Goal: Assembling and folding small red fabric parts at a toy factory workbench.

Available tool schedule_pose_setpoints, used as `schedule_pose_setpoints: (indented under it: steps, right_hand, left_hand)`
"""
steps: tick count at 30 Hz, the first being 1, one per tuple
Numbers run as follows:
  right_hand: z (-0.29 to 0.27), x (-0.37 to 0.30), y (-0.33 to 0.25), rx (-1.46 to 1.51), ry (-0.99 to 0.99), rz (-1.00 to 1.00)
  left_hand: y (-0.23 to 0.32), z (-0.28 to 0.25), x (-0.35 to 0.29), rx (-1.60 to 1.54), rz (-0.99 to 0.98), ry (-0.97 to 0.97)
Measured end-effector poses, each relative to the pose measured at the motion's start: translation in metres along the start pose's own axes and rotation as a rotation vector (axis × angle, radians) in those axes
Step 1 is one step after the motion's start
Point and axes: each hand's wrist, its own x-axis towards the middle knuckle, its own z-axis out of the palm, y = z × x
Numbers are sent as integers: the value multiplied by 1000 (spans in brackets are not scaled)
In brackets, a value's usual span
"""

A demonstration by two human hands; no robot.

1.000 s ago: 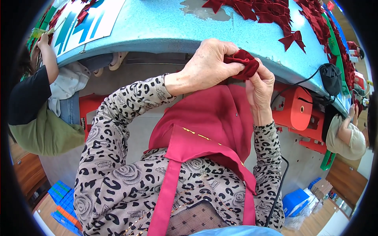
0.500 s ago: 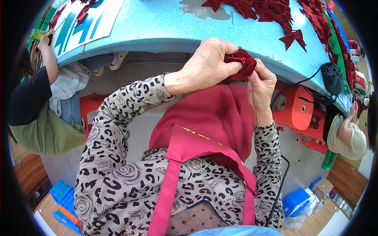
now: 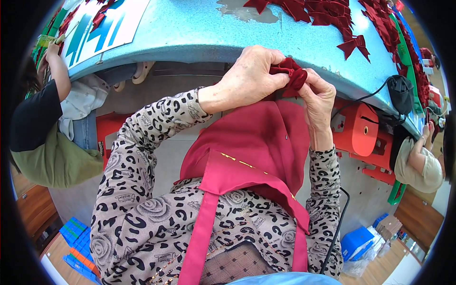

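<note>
A dark red velvet bow [image 3: 295, 79] is held up between my two hands, just off the front edge of the light blue table [image 3: 190, 35]. My left hand [image 3: 253, 73] pinches the bow from its left side between thumb and fingers. At the bow's right side, my right hand [image 3: 319, 91] is closed with thumb and fingertips pressed together on the velvet. The fingertips partly hide the fabric's folds. On the table beyond lie several finished-looking red bows [image 3: 355, 46], one lying apart near the right.
A heap of red bows [image 3: 327, 16] covers the far right of the table. A white board with blue-green stripes [image 3: 109, 31] lies at the left. A black pouch with a cord [image 3: 400, 95] hangs at the right edge. Co-workers sit at both sides; red stools [image 3: 363, 130] stand below.
My right hand has shifted slightly right and down. The velvet between my hands has turned a little, and its folds look different. My left hand stays almost in place.
</note>
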Motion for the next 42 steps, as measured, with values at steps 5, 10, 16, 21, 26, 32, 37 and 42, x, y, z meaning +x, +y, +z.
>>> schedule_pose_setpoints:
  steps: [5, 10, 16, 21, 26, 32, 37, 42]
  right_hand:
    - [-10, 1, 8, -84, -48, -44]
    - [-4, -1, 13, -147, -34, -67]
    - [1, -5, 17, -229, -10, -140]
    - [-1, -5, 18, -248, -34, -113]
    - [6, -1, 14, -392, 55, -220]
    - [4, -2, 15, -245, 68, -202]
    - [7, -6, 18, -121, 47, -188]
    - [3, -7, 26, -22, 19, -199]
  left_hand:
    - [2, 0, 0, 88, 5, -29]
    - [-3, -1, -4, 98, 56, -2]
    - [-7, -2, -6, 209, 143, -4]
    - [-3, 0, -5, 213, 110, -7]
    - [-4, 1, 0, 217, 118, 4]
    - [-7, -7, 1, -237, -93, -74]
    - [-9, -6, -1, -560, -257, -92]
    - [2, -16, -5, -807, -387, -71]
